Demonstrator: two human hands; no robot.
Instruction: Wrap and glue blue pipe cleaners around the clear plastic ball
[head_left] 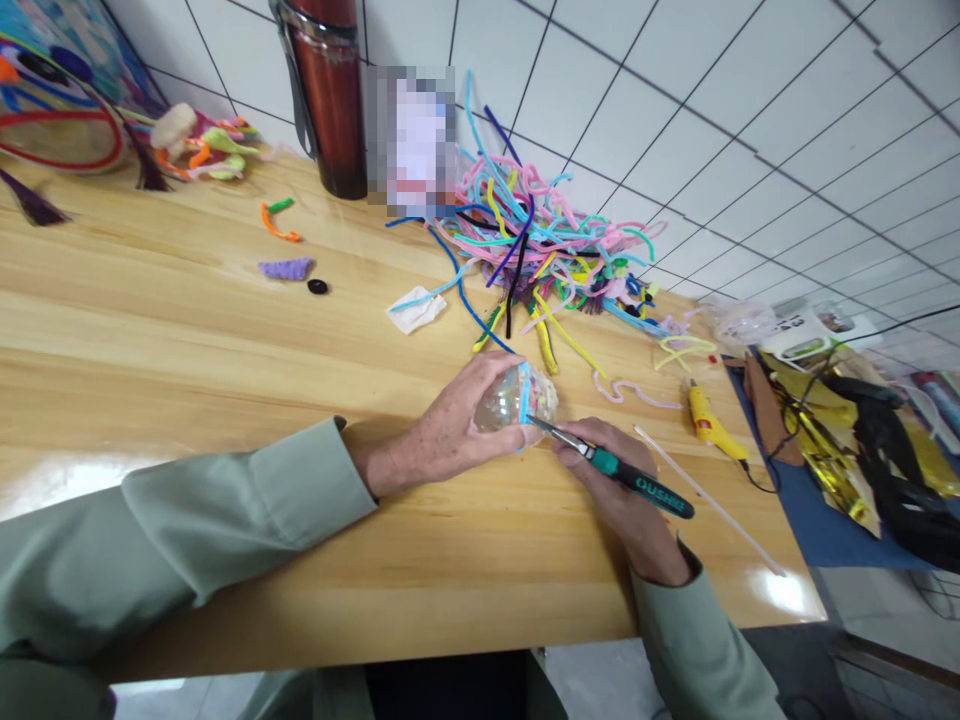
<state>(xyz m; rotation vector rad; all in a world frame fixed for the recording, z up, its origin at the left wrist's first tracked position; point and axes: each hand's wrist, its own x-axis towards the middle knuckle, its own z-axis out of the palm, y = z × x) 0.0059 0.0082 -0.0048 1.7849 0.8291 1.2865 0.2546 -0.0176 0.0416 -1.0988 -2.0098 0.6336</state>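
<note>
Worktop (300, 360) is carrying a tangled heap of fuzzy stems (555, 220); a red flask (330, 110) is standing to its left. Nearer the person, I am observing both hands occupied: left hand (457, 420) is holding a clear ball (495, 405) in front of the heap, right hand (615, 500) is gripping a green-and-black tool (637, 480). Yellow glue gun (711, 420) is lying to the right. Tool's tip is pointing at the ball's blue band (524, 395), contact unclear. Black disc (318, 287) is lying farther left.
</note>
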